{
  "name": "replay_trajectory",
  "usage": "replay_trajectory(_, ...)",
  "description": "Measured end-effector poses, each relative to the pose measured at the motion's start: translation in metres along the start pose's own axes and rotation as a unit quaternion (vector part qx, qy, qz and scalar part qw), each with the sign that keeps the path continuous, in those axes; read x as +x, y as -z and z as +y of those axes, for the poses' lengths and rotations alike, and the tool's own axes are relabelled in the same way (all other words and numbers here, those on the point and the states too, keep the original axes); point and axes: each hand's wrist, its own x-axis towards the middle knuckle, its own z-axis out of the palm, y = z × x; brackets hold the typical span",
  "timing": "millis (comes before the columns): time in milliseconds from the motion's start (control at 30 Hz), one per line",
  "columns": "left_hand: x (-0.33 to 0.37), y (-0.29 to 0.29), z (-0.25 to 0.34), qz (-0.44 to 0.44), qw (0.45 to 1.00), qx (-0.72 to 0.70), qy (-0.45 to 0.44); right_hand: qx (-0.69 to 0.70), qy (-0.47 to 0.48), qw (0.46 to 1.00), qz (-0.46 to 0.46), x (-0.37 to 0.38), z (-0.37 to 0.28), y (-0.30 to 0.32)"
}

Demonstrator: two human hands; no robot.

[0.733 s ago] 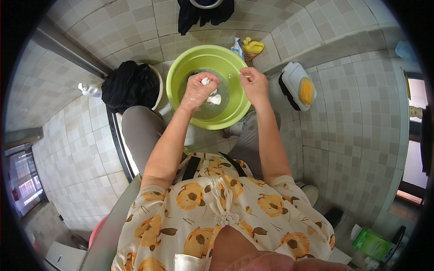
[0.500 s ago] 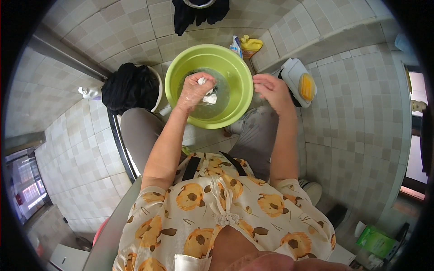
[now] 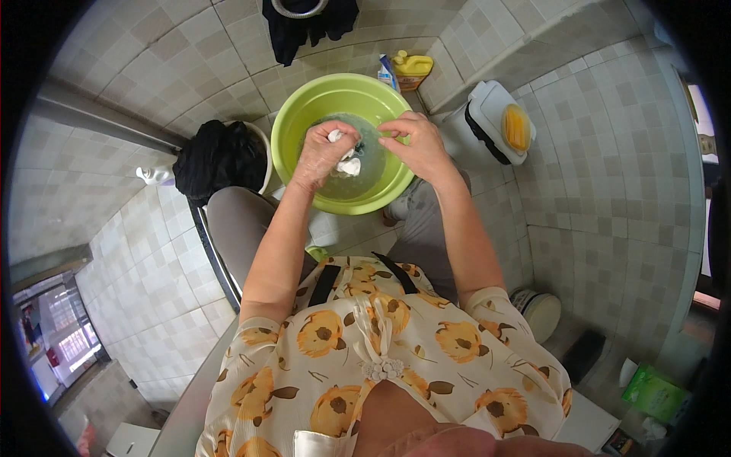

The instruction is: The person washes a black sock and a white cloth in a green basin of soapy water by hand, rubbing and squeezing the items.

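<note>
A round lime-green basin point(image 3: 283, 145) stands before me with cloudy, sudsy water point(image 3: 365, 177) in it. Over the water, my left hand point(image 3: 324, 156) is closed around a small crumpled white cloth point(image 3: 349, 167), part of which hangs below the fingers. Something dark shows in the water beside the cloth, too unclear to name. My right hand point(image 3: 420, 146) hovers above the basin's right side, thumb and fingers bent toward the left hand. Its fingertips are a little apart, with nothing visible between them.
Black clothes point(image 3: 221, 160) fill a white tub on the left, beside a white bottle point(image 3: 154, 176). Behind the basin stand a yellow jug point(image 3: 413, 67) and a blue-and-white packet point(image 3: 387, 73). A white container with a yellow item point(image 3: 516, 127) is at right. More black cloth point(image 3: 308, 27) hangs at the top.
My right hand has come left from outside the basin's right rim to above the water, near my left hand. The left hand keeps its grip on the white cloth.
</note>
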Motion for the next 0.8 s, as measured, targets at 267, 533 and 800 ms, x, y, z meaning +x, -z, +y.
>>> replay_trajectory(267,0.007,-0.008,0.000,-0.014,1.000,-0.002,-0.006,0.122,-0.039,0.992,0.011,-0.004,0.018,0.000)
replay_trajectory(533,0.020,-0.025,0.002,-0.021,0.999,0.049,-0.001,0.177,-0.060,0.981,0.053,-0.012,0.040,0.010)
replay_trajectory(800,0.026,-0.033,0.007,-0.033,0.998,0.049,0.017,0.165,-0.087,0.980,0.064,-0.010,0.039,0.011)
